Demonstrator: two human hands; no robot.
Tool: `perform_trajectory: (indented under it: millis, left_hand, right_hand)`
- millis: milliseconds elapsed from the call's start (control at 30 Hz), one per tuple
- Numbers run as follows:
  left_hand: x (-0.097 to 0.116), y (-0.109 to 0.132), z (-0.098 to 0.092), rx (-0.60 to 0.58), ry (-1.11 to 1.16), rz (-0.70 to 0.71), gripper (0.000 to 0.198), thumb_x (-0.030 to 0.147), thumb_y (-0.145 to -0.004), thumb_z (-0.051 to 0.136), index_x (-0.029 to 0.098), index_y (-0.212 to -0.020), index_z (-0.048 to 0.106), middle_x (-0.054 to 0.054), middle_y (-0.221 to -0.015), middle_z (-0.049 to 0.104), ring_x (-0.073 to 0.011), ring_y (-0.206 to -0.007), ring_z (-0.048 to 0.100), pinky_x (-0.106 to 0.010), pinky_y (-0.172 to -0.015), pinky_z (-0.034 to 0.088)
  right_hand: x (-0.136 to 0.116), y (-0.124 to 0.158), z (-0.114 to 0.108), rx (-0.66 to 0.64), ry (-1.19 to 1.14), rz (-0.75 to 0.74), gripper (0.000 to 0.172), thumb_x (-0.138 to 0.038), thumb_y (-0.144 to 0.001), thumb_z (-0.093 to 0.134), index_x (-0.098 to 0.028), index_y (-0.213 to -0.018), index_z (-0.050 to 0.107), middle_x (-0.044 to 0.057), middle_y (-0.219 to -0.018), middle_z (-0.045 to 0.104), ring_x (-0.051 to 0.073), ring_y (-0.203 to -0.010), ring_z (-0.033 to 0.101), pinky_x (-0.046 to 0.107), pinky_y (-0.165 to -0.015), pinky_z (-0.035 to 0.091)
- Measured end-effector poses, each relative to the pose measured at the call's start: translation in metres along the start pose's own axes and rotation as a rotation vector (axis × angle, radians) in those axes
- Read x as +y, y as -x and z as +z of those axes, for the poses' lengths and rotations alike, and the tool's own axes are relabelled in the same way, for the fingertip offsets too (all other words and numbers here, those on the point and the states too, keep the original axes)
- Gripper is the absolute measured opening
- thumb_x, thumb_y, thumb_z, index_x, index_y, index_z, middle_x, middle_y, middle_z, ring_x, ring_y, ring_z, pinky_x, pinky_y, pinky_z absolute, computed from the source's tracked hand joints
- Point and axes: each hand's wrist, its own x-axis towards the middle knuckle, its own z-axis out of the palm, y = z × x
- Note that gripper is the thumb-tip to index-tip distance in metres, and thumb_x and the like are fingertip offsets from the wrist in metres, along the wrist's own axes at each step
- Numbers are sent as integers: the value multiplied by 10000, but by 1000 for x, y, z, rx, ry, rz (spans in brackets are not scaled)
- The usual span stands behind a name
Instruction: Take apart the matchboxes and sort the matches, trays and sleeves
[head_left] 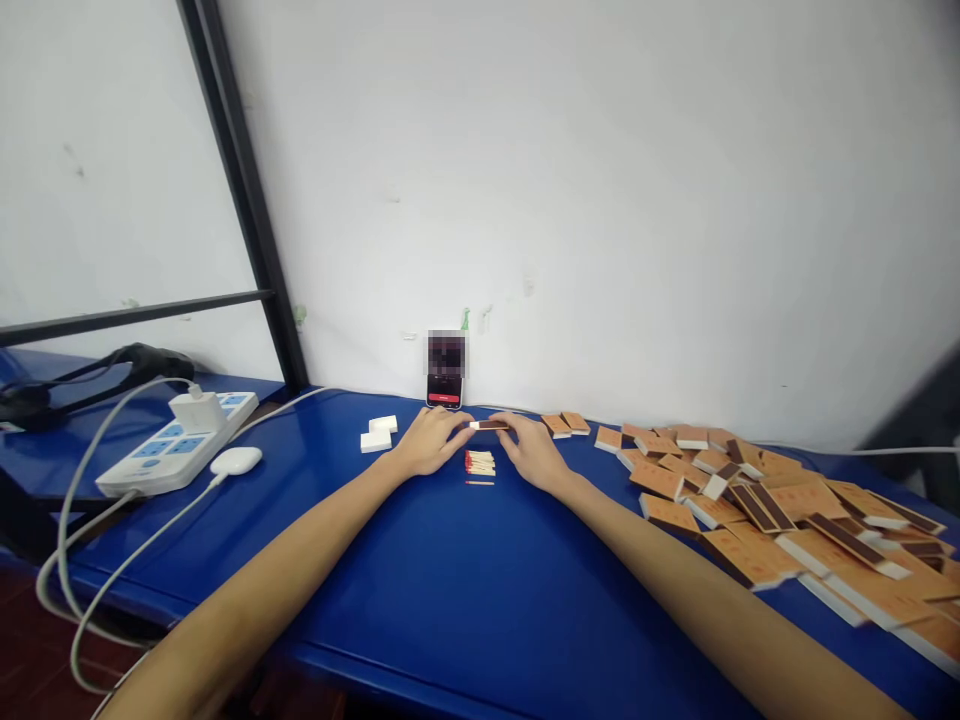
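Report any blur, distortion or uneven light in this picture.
In the head view, throughout: boxes at lower right look stretched and slightly smeared; the phone's upper screen is pixelated; the wall is softly lit, dimmer toward the upper right corner; matches are small, but their red heads show.

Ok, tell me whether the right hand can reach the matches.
Probably yes: the matches lie close beside the right hand with nothing visible between, though it holds a matchbox.
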Motion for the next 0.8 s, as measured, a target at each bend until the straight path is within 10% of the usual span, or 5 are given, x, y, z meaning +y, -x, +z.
perform_trajectory:
  millis: [800]
  left_hand:
    - [-10, 1, 4, -81, 56, 45, 251, 393, -1017, 406, 238, -1020, 603, -33, -1084, 680, -254, -1183, 511, -469, -1011, 318]
  right_hand:
    - [-11, 6, -13, -223, -83, -53, 193, -227, -973, 484, -224, -1098, 630, 64, -1082, 714, 222, -1018, 656, 397, -903, 499]
